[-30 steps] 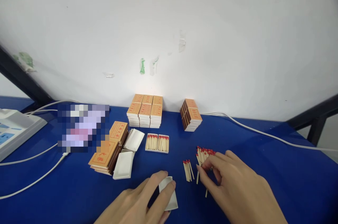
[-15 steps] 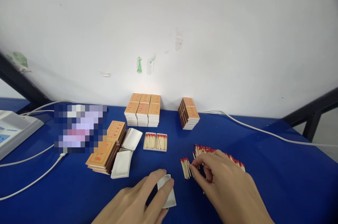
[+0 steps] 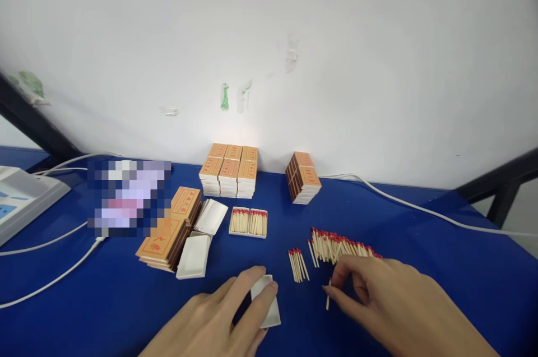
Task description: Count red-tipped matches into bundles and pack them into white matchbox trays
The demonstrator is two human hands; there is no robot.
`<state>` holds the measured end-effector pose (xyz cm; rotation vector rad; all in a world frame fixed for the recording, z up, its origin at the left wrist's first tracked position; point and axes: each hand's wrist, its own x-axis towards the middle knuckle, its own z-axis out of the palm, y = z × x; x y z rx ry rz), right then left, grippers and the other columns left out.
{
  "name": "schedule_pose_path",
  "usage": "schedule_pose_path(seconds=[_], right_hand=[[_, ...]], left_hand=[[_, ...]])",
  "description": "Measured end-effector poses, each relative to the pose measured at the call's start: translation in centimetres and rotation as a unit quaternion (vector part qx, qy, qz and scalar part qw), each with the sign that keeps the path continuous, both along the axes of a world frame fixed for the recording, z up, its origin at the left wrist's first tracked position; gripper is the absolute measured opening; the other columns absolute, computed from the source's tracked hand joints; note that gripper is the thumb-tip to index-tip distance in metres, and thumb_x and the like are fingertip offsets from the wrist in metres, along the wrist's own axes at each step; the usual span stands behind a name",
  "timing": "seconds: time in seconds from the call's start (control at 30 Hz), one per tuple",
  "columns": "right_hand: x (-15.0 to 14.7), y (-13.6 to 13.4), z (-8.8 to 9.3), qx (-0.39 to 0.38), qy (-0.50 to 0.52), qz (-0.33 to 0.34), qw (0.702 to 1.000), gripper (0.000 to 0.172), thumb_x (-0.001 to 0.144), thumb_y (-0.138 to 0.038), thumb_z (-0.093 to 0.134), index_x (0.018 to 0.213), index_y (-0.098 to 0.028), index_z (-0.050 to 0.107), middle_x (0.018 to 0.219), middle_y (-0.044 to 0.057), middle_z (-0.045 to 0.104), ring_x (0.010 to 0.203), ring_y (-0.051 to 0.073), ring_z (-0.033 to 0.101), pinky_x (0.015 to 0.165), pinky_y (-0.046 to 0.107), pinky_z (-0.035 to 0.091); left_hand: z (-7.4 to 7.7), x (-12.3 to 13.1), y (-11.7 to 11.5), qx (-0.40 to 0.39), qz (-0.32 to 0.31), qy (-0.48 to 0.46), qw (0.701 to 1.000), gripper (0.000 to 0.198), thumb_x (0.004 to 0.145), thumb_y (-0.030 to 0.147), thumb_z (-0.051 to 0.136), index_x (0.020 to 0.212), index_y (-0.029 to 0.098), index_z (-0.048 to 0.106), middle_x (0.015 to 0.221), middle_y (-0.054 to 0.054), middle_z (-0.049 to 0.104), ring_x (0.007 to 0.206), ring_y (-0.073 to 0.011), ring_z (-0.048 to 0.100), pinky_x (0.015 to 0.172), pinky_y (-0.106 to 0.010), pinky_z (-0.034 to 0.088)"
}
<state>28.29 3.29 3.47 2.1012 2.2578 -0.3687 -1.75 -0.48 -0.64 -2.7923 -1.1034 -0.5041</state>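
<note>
My left hand (image 3: 227, 318) rests on the blue table (image 3: 420, 245) with its fingers curled round a small white matchbox tray (image 3: 264, 304), holding it down. My right hand (image 3: 390, 304) lies to the right, fingers bent, thumb and forefinger pinching a single match (image 3: 328, 298) against the cloth. Just beyond that hand lies a long loose row of red-tipped matches (image 3: 336, 245). A small bunch of matches (image 3: 297, 264) lies between the tray and the row.
Two filled trays (image 3: 249, 222) sit mid-table. Empty white trays (image 3: 195, 253) and orange sleeves (image 3: 168, 233) lie at the left. Stacked orange matchboxes (image 3: 229, 169) and a leaning stack (image 3: 302, 177) stand by the wall. White cables (image 3: 399, 203) and a grey device (image 3: 21, 200) flank the table.
My right hand has pulled back towards me off the match row, uncovering it, and now pinches one match. The left hand and tray have stayed put.
</note>
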Motion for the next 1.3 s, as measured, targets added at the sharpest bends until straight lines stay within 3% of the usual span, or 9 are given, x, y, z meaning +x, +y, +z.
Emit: schedule_pose_path(seconds=[0.23,0.67,0.9,1.3], right_hand=[[-0.7,-0.1,-0.5,0.007,0.047,0.02,0.999,0.014,0.087,-0.029,0.073,0.078,-0.037,0.078,0.059,-0.006,0.065,0.055,0.019,0.064,0.056,0.03,0.032],[-3.8,0.4,-0.7,0.103,0.072,-0.058,0.99,0.022,0.093,-0.039,0.066,0.073,-0.033,0.073,0.056,-0.007,0.064,0.053,0.019,0.066,0.052,0.027,0.03],[-3.8,0.3,-1.0,0.135,0.116,-0.023,0.984,0.024,0.097,-0.042,0.063,0.077,-0.034,0.075,0.055,-0.007,0.064,0.051,0.018,0.065,0.051,0.027,0.032],[-3.8,0.0,-1.0,0.162,0.127,0.016,0.978,0.02,0.095,-0.032,0.066,0.077,-0.032,0.073,0.051,-0.009,0.059,0.044,0.014,0.06,0.047,0.025,0.031]], left_hand=[[0.2,0.0,-0.1,0.015,-0.002,-0.002,1.0,0.048,0.122,0.021,0.019,0.153,0.016,0.055,0.143,-0.011,0.075,0.105,-0.0221,0.085,0.059,-0.031,0.068],[-0.2,0.0,0.0,0.027,-0.003,0.014,1.0,0.049,0.12,0.018,0.021,0.154,0.015,0.056,0.143,-0.013,0.076,0.1,-0.0238,0.086,0.059,-0.033,0.068],[-0.2,0.0,-0.1,0.036,-0.003,0.015,0.999,0.049,0.12,0.019,0.022,0.153,0.015,0.057,0.141,-0.013,0.076,0.094,-0.0234,0.086,0.056,-0.033,0.067],[-0.3,0.0,-0.1,0.008,-0.001,0.02,1.0,0.048,0.117,0.015,0.025,0.156,0.016,0.054,0.147,-0.013,0.074,0.107,-0.0245,0.085,0.061,-0.031,0.068]])
